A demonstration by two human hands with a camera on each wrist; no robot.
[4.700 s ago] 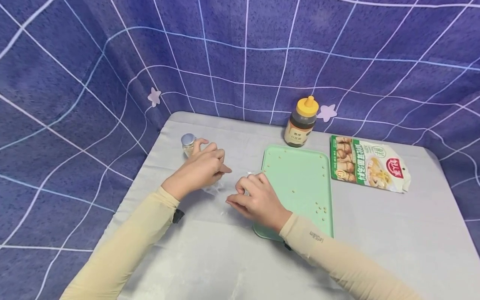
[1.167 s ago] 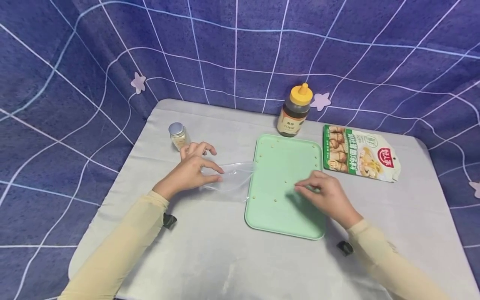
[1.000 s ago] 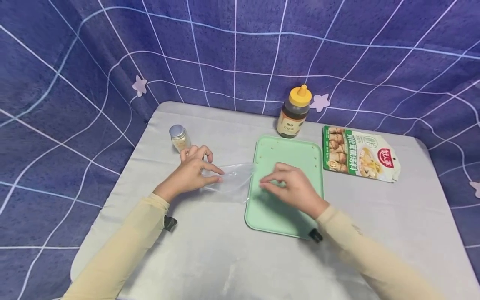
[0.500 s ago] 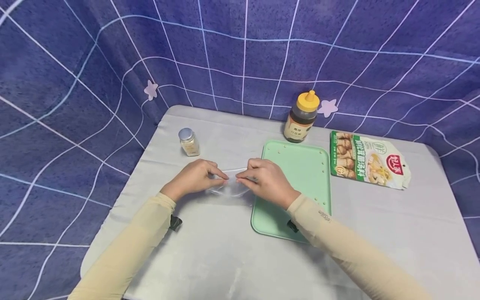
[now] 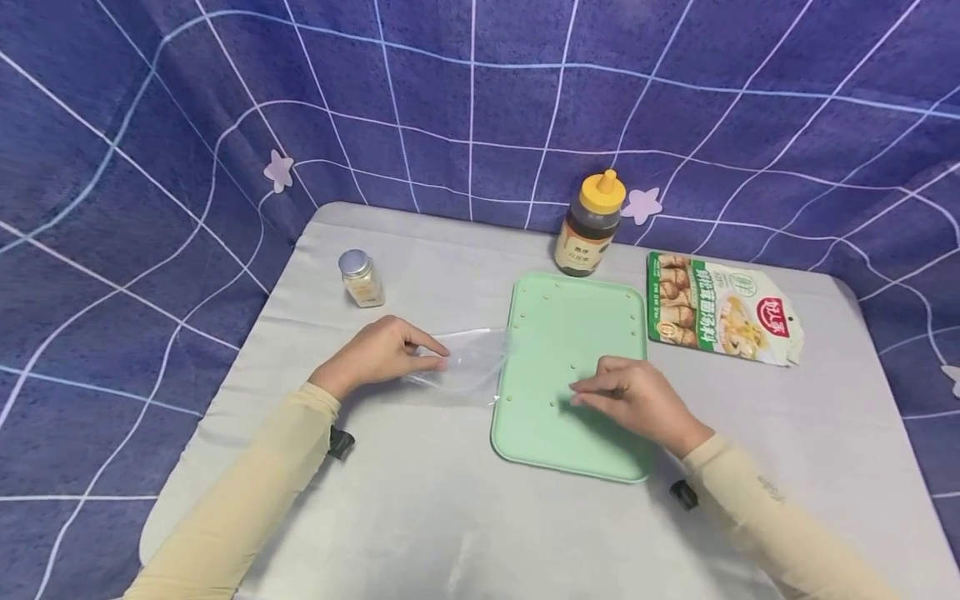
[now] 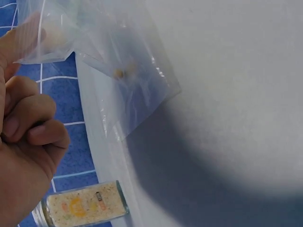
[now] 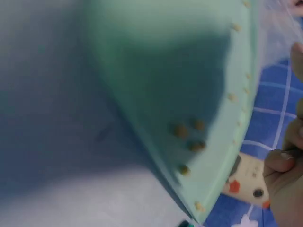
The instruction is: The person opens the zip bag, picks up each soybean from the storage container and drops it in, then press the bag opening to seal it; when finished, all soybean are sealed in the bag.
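Note:
My left hand (image 5: 382,354) pinches the edge of a clear plastic bag (image 5: 468,362) between thumb and forefinger. A small yellowish bean shows in the bag (image 6: 128,94) in the left wrist view, where the other left fingers are curled. Over the right part of a green tray (image 5: 540,450), my right hand (image 5: 641,400) hovers with thumb and forefinger tips slightly apart and nothing visible between them. Several small yellowish beans (image 5: 552,404) lie scattered on the tray. In the right wrist view a loose group of beans (image 7: 181,131) sits near one tray corner.
A glass seasoning jar (image 5: 362,279) with a silver lid stands behind my left hand. Behind the tray is a dark bottle (image 5: 585,237) with a yellow nozzle cap. A green and white food pouch (image 5: 723,308) lies right of the tray. A blue cloth (image 5: 480,100) hangs behind the table.
My right hand went from the tray to the bag, met the left hand there, and is back over the tray. My left hand keeps its pinch; its spread fingers have drawn in.

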